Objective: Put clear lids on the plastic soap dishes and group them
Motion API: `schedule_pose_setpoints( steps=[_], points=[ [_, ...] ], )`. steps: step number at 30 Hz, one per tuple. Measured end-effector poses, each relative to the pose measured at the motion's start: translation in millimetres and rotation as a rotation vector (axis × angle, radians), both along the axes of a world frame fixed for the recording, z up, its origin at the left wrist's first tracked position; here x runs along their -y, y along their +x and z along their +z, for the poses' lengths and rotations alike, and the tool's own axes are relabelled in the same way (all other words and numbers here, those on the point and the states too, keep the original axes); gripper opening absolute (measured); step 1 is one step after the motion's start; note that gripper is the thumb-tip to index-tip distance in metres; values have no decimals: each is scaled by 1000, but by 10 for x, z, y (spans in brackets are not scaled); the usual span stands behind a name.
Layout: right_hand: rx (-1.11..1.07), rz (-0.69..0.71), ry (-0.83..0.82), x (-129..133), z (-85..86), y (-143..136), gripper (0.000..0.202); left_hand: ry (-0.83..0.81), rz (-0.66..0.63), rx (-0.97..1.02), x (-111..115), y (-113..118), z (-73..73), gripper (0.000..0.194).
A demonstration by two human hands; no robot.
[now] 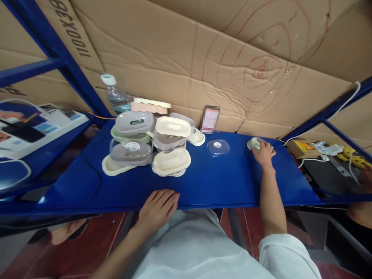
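On the blue table's right side, my right hand (264,153) is closed around a small pale green item (255,143), partly covered by my fingers. My left hand (161,204) rests at the table's front edge, its fingers close together and curled, with nothing visible in them. A clear plastic lid (218,148) with a round white label lies between the right hand and the piles. Left of it are stacked oval dishes: a cream one (173,127), a grey one (135,122) and a grey one under a clear cover (130,154).
A water bottle (116,97) stands behind the piles, and a phone (210,119) leans on the cardboard wall (180,50). Blue frame posts flank the blue table (209,182). A power strip (52,116) lies left; another person's arm shows at the far right.
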State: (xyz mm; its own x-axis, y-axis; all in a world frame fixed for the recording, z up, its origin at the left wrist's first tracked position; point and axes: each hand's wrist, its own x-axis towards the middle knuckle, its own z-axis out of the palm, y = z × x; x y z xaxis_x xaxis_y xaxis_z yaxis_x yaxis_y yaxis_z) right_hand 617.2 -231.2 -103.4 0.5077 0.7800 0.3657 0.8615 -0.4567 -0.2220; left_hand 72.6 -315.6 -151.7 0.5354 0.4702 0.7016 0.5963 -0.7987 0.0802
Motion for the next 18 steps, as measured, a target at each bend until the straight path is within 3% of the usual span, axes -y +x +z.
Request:
schedule_pose_setpoints(
  steps=[2, 4, 6, 9, 13, 16, 18],
  points=[
    [15, 141, 43, -19, 39, -176, 70, 4, 6, 5, 1, 10, 5, 14],
    [16, 377, 59, -39, 34, -419, 69, 3, 15, 4, 5, 18, 12, 14],
    [6, 612, 9, -55, -11, -706, 70, 6, 28, -4, 10, 28, 24, 14],
    [0, 826, -134, -59, -96, -1099, 70, 5, 49, -9, 20, 45, 37, 16],
    [18, 926, -177, -23, -137, -1312, 75, -3, 67, -7, 27, 56, 34, 17],
    [28, 919, -193, 2, -126, -1281, 89, 4, 76, -21, 30, 54, 31, 17],
    [-20, 941, -216, -7, -104, -1248, 84, 10, 74, -26, 31, 52, 33, 17]
  ],
)
